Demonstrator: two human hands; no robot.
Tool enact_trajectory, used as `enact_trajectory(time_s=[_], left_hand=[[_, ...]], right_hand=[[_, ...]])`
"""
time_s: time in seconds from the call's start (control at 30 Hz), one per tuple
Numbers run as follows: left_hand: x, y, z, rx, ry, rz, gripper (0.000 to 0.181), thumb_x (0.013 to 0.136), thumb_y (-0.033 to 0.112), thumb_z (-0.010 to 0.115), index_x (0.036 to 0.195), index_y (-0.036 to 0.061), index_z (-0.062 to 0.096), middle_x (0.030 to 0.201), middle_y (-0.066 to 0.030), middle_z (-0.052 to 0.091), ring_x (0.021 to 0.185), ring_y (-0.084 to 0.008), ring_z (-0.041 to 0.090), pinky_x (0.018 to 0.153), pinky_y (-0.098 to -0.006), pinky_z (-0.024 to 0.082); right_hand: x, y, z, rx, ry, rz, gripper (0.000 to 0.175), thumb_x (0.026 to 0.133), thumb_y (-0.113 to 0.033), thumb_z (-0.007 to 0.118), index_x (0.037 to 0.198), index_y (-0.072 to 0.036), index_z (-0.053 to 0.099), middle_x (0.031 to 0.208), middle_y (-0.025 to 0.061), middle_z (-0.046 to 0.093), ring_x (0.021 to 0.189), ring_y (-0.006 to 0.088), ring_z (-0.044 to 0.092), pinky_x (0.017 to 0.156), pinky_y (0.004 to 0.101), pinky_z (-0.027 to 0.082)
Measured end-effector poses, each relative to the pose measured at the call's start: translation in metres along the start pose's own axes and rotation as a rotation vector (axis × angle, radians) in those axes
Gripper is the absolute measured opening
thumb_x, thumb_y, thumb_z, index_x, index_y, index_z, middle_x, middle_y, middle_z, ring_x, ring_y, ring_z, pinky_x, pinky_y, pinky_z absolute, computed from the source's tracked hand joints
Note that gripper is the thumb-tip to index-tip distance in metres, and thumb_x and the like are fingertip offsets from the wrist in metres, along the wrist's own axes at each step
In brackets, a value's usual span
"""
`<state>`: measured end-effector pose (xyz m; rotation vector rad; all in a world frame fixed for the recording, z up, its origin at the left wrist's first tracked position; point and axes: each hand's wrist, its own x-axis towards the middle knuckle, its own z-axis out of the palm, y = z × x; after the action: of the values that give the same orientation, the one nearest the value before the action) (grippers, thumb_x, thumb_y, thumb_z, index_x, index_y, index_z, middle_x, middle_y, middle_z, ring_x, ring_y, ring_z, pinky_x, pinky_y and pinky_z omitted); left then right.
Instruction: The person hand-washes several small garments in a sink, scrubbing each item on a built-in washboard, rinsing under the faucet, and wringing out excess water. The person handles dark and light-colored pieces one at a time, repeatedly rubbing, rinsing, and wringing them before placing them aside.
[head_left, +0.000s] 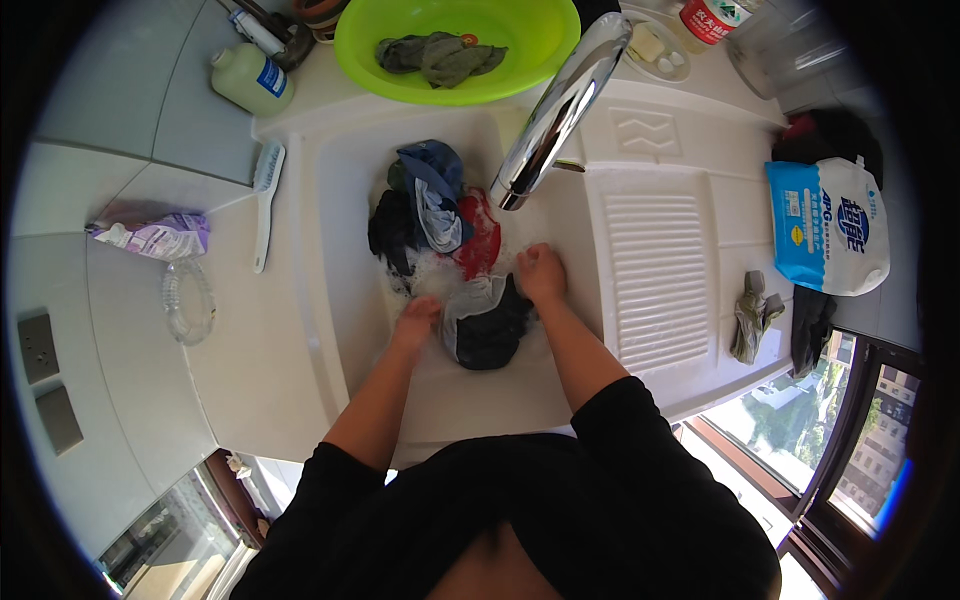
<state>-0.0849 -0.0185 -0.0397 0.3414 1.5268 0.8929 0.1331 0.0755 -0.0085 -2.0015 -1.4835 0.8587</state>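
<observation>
In the white laundry sink (442, 420), a black cloth with a grey edge (491, 334) lies bunched in sudsy water. My left hand (418, 319), slightly blurred, is beside the cloth's left edge; I cannot tell whether the fingers grip anything. On the other side, my right hand (541, 274) has curled fingers at the cloth's upper right edge, and its grip is unclear. Farther back sit a red garment (480, 232), a blue garment (439, 180) and a black garment (391, 225), heaped together with foam around them.
A chrome faucet (566, 105) reaches over the sink. Behind stands a green basin (457, 82) holding grey cloths. To the right are the ribbed washboard (660, 277), small socks (752, 319) and a detergent bag (829, 225). A white brush (266, 202) lies on the left ledge.
</observation>
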Motion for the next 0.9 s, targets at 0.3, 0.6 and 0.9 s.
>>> enact_trajectory(time_s=[0.3, 0.6, 0.9], left_hand=[[-0.006, -0.007, -0.004, 1.386, -0.516, -0.158, 0.047, 0.087, 0.044, 0.072, 0.099, -0.0008, 0.072, 0.1, -0.0241, 0.071, 0.095, -0.0322, 0.068, 0.082, -0.041, 0.052], [-0.019, 0.014, -0.015, 1.268, -0.267, 0.098, 0.044, 0.078, 0.044, 0.081, 0.081, 0.0015, 0.069, 0.076, -0.0139, 0.064, 0.073, -0.023, 0.063, 0.069, -0.038, 0.05], [-0.021, 0.041, 0.032, -0.585, -0.096, -0.092, 0.05, 0.1, 0.046, 0.059, 0.132, 0.008, 0.053, 0.118, -0.0073, 0.061, 0.103, -0.0269, 0.062, 0.093, -0.0414, 0.05]], right_hand=[[-0.008, 0.008, 0.004, -0.533, -0.821, -0.35, 0.052, 0.083, -0.034, 0.071, 0.127, -0.008, 0.058, 0.109, 0.0202, 0.069, 0.102, 0.0401, 0.065, 0.088, 0.0517, 0.052], [-0.012, 0.009, -0.001, -0.551, -0.411, -0.91, 0.031, 0.077, -0.036, 0.076, 0.098, -0.014, 0.074, 0.121, 0.007, 0.061, 0.116, 0.031, 0.053, 0.096, 0.0511, 0.043], [-0.03, -0.034, -0.006, 1.0, -0.655, 0.264, 0.016, 0.094, -0.008, 0.057, 0.107, -0.004, 0.065, 0.146, 0.0064, 0.054, 0.129, 0.019, 0.05, 0.109, 0.0319, 0.036]])
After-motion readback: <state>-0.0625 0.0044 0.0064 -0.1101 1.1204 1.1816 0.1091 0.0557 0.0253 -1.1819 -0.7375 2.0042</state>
